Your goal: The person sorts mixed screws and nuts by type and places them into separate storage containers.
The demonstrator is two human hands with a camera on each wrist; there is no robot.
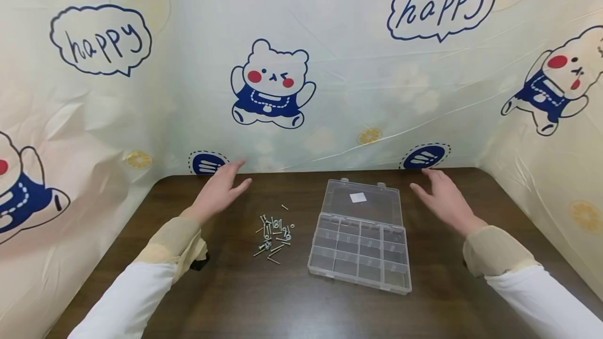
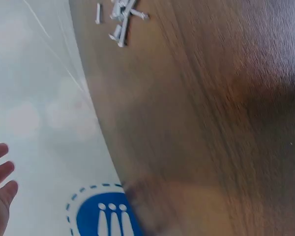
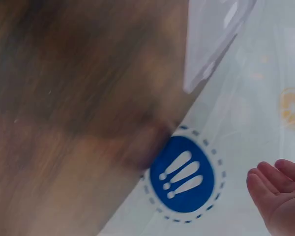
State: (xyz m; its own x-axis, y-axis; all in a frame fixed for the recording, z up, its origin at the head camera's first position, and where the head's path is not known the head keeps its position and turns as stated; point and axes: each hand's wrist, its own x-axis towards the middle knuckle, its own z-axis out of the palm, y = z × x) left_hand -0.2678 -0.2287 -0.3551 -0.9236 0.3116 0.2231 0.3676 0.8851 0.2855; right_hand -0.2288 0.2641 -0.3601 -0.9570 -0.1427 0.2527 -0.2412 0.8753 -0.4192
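Observation:
In the head view my left hand hovers over the left part of the table, fingers extended and thumb apart, holding nothing. To its right lies a loose pile of metal screws, with a few nuts among them. A clear plastic compartment box stands right of the pile, its lid folded back toward the wall. My right hand is held right of that lid, fingers relaxed and grasping nothing. Both wrist views show only fingers of the left hand and right hand at the frame edges.
The dark wooden table ends at a pale patterned curtain behind and at both sides. A small white label lies on the box lid. The box's divided compartments show no contents.

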